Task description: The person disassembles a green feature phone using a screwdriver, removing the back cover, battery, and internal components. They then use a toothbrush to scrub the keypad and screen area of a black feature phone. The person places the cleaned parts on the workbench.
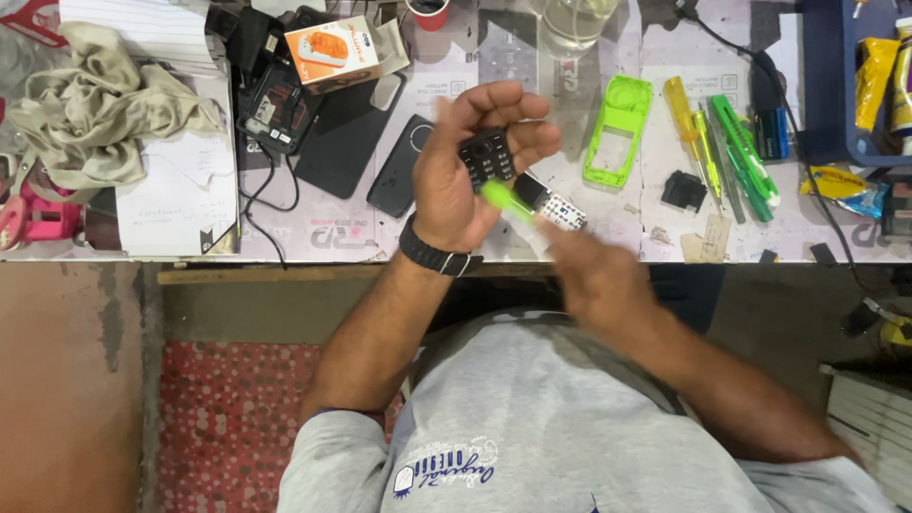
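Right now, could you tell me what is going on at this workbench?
A person at a cluttered bench holds a small black keypad phone part up in the left hand. The right hand, blurred, holds a green-handled tool to it. A bright green phone frame, screwdrivers and a dark phone lie on the bench.

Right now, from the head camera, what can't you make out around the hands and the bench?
- Right hand: motion-blurred; its grip on the green-handled tool is unclear.
- Keypad part: partly hidden by the left hand and its fingers.
- Clear container and red cup: cut off by the top edge.
- Blue tray: cut off at the right edge.
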A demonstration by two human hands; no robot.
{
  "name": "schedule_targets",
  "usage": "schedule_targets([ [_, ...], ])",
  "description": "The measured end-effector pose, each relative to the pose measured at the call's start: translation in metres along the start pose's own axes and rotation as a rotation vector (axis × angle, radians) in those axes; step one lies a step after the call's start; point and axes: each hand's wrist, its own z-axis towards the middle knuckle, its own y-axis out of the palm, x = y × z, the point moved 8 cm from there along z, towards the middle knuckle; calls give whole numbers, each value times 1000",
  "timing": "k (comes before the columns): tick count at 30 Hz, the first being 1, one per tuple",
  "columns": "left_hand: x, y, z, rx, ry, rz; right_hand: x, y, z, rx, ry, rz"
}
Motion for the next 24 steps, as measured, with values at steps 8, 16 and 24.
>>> schedule_targets([
  [8, 7, 13, -8, -49, 153, 192, 19, 3, 27, 195, 217, 667],
  [16, 15, 22, -22, 23, 131, 400, 29, 29, 47, 232, 291, 945],
  [24, 71, 27, -69, 196, 80, 2036, 65, -12, 39, 315, 366, 876],
])
